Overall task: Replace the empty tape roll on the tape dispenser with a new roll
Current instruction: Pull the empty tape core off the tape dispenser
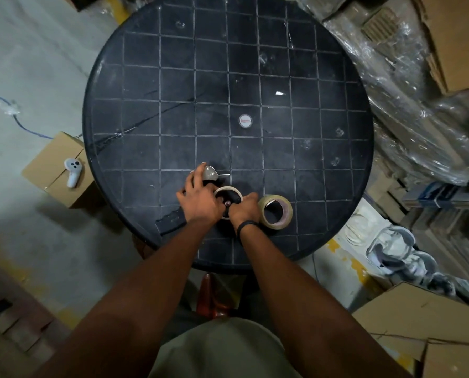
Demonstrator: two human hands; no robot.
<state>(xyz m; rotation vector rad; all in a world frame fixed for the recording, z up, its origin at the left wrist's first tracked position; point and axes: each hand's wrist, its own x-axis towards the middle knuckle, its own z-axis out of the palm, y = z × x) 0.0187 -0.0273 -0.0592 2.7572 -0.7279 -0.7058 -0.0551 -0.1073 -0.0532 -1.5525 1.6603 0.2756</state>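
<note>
A black tape dispenser [213, 178] lies near the front edge of the round black table [228, 77], its metal blade end pointing away from me. An empty cardboard tape core [228, 190] sits on the dispenser's hub. My left hand [199, 197] presses down on the dispenser body, fingers spread over it. My right hand [244, 210] grips the right side of the empty core. A new roll of clear tape [277, 211] stands tilted on the table just right of my right hand. The dispenser handle is mostly hidden under my hands.
A white controller [73, 170] rests on a cardboard box [53, 165] left of the table. Plastic-wrapped cardboard stacks [419, 105] crowd the right side. More boxes [419, 323] sit at lower right. A red stool [214, 298] stands under the table's front edge.
</note>
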